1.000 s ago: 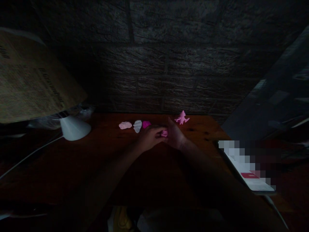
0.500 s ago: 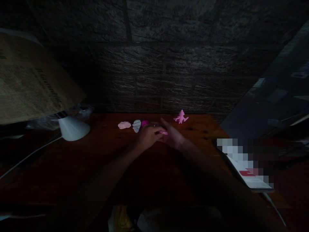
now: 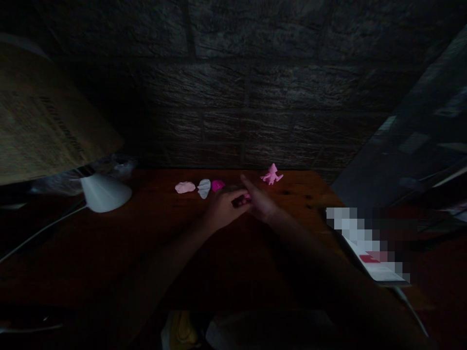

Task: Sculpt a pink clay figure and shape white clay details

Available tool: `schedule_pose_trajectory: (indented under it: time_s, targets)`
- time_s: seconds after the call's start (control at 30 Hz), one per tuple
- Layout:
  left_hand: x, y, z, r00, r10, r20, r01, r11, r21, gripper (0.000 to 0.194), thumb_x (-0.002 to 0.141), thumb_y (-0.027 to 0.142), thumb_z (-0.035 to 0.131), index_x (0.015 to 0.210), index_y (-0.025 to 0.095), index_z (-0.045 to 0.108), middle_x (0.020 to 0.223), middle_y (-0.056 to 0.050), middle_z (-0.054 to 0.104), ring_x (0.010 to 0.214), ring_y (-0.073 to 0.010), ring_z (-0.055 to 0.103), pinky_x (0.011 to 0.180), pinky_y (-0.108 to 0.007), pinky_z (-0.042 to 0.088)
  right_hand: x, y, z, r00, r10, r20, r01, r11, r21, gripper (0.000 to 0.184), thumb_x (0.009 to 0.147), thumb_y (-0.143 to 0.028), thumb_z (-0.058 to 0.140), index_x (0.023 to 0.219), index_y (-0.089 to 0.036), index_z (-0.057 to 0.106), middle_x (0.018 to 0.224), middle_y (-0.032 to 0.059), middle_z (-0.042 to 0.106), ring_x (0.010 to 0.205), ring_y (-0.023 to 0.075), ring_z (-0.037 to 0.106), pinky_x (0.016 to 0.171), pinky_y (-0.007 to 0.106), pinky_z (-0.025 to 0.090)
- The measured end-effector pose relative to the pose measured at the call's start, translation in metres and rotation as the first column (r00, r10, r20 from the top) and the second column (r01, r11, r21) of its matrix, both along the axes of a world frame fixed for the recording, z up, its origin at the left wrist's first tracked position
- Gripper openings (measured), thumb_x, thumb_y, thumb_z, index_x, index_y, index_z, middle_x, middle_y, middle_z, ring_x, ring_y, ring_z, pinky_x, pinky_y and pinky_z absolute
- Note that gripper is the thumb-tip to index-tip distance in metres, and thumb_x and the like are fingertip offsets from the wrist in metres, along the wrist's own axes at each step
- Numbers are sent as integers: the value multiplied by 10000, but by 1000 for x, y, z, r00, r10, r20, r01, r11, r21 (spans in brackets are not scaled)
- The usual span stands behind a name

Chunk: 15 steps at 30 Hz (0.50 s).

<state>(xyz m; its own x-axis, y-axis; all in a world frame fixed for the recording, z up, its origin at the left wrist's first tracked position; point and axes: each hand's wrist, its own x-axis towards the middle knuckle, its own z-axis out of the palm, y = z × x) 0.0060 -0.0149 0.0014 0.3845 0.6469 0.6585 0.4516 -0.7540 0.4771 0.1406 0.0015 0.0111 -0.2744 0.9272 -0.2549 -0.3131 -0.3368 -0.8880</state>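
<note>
My left hand (image 3: pixel 222 208) and my right hand (image 3: pixel 260 203) meet over the far middle of a dark wooden table (image 3: pixel 153 243). Between them sits a small pink lump of clay (image 3: pixel 246 197), with the left fingers curled onto it and the right palm held against it, forefinger stretched out. Just behind the hands lie three clay pieces in a row: a pale pink one (image 3: pixel 185 187), a white one (image 3: pixel 204 187) and a magenta one (image 3: pixel 218 185). A small pink clay figure (image 3: pixel 271 175) stands behind my right hand.
A white lamp base (image 3: pixel 105 193) with a cable stands at the back left, under a brown printed sheet (image 3: pixel 47 126). A laptop (image 3: pixel 368 248) lies at the right. A dark stone wall (image 3: pixel 233 87) closes the back of the table.
The hands have stayed together on the pink lump, working it slightly; less of it shows now. The view has drifted a little.
</note>
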Motion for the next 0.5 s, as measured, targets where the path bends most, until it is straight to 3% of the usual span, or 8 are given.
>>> schedule_pose_trajectory:
  time_s: [0.2,0.33,0.4,0.5]
  targets:
    - [-1,-1,-1,998,21,62,-24,999,37,428,783,292,822,1183,183,714,1152,-122,766,1044,-247,725,926,-422,591,6,2,3,994,-106,37,101,988,115,514,813,-586,732,572,-220,463,503,-68,389,463,92,338,480,271,276]
    - [-2,0,-2,997,-2,76,0,999,32,441,776,340,838,1179,200,728,1192,-122,760,1086,-257,725,966,-438,586,10,4,4,992,-92,89,79,987,139,386,801,-563,748,750,-197,637,503,-75,405,435,92,323,434,262,186]
    - [-2,0,-2,997,-1,82,-2,999,36,430,779,337,836,1173,200,735,1180,-123,764,1083,-256,726,965,-435,586,9,5,2,990,-111,83,97,983,155,380,819,-562,733,852,-186,689,514,-71,427,439,97,356,431,258,217]
    - [-2,0,-2,996,-1,86,-2,1000,27,451,770,340,842,1182,188,738,1148,-130,771,1055,-255,731,946,-427,592,6,7,-4,991,-114,75,98,977,191,469,867,-651,640,838,-186,690,520,-42,479,468,122,459,462,266,352]
